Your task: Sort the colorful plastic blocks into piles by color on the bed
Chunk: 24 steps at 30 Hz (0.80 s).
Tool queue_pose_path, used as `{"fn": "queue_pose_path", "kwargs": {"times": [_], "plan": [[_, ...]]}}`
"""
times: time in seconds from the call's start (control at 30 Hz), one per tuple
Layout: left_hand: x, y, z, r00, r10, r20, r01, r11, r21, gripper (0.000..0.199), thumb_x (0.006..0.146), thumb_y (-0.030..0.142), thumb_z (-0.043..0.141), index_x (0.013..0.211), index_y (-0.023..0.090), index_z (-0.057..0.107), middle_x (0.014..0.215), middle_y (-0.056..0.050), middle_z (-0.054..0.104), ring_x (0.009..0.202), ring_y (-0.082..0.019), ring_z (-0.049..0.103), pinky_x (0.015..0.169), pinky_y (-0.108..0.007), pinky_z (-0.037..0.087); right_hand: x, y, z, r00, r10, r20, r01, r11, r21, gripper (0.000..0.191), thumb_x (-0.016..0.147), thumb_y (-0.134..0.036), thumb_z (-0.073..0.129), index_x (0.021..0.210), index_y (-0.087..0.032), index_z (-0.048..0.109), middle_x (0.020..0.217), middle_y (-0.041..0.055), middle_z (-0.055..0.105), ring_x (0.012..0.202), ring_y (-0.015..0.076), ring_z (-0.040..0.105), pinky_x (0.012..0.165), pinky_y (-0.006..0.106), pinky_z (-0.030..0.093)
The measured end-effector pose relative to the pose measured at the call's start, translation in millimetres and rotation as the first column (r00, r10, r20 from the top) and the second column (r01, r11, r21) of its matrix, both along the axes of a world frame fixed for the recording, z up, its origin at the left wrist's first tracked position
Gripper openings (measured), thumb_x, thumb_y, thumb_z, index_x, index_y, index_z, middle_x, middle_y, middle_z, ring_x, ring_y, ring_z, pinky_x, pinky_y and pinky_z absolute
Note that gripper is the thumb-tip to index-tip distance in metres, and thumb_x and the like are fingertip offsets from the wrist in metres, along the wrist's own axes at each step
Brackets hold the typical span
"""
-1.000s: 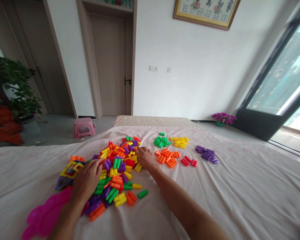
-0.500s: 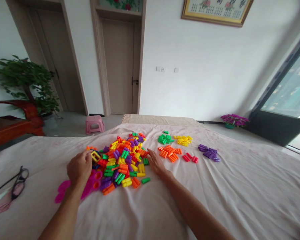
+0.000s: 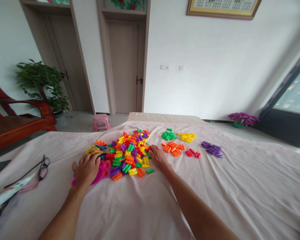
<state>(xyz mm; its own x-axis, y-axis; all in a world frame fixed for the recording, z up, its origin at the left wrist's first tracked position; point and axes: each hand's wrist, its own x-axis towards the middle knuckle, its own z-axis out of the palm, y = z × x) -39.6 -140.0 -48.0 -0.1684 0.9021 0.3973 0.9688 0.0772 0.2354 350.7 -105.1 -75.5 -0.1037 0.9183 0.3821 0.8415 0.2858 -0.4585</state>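
A mixed pile of coloured plastic tube-shaped pieces [image 3: 130,153] lies on the cloth in front of me, in orange, green, yellow, purple and red. My left hand [image 3: 86,169] is at the pile's left side with its fingers apart, close to several yellow pieces [image 3: 93,149]. Under and beside it shows a magenta plastic piece [image 3: 104,168] with round holes, partly covered by the hand. My right hand [image 3: 160,158] rests against the right edge of the pile, fingers stretched out, the tips by an orange piece. A single green piece [image 3: 150,171] lies just in front of it.
Right of the pile are separate groups: green pieces [image 3: 168,135], yellow pieces [image 3: 187,137], orange pieces [image 3: 173,148], red pieces [image 3: 193,153] and purple pieces [image 3: 212,149]. Glasses [image 3: 44,168] and a white tube [image 3: 12,191] lie at left. A pink stool [image 3: 101,122] stands beyond the table.
My left hand has let go of the yellow frame-shaped piece and its fingers have spread. My right hand stays at the pile's edge. The view has shifted slightly left.
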Motion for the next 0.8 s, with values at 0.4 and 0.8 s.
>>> {"fn": "queue_pose_path", "kwargs": {"times": [0.4, 0.8], "plan": [[-9, -4, -10.8, 0.994, 0.101, -0.045, -0.099, 0.994, 0.043, 0.057, 0.102, 0.040, 0.040, 0.152, 0.023, 0.059, 0.137, -0.022, 0.063, 0.130, -0.037, 0.051, 0.099, -0.053, 0.050, -2, -1, 3.2, 0.998, -0.030, 0.062, 0.030, 0.999, -0.009, 0.036, 0.110, -0.033, 0.046, 0.139, -0.020, 0.063, 0.145, 0.0138, 0.063, 0.131, 0.0236, 0.061, 0.112, 0.037, 0.046], [-13, 4, -20.7, 0.992, 0.105, -0.076, -0.105, 0.994, 0.007, 0.060, 0.105, 0.044, 0.030, 0.154, 0.024, 0.057, 0.143, -0.019, 0.058, 0.134, -0.036, 0.050, 0.107, -0.052, 0.046, -3, -5, 5.0, 0.996, -0.007, 0.086, 0.008, 1.000, -0.013, 0.032, 0.110, -0.033, 0.046, 0.134, -0.022, 0.065, 0.140, 0.0112, 0.066, 0.127, 0.0224, 0.062, 0.107, 0.032, 0.047]]}}
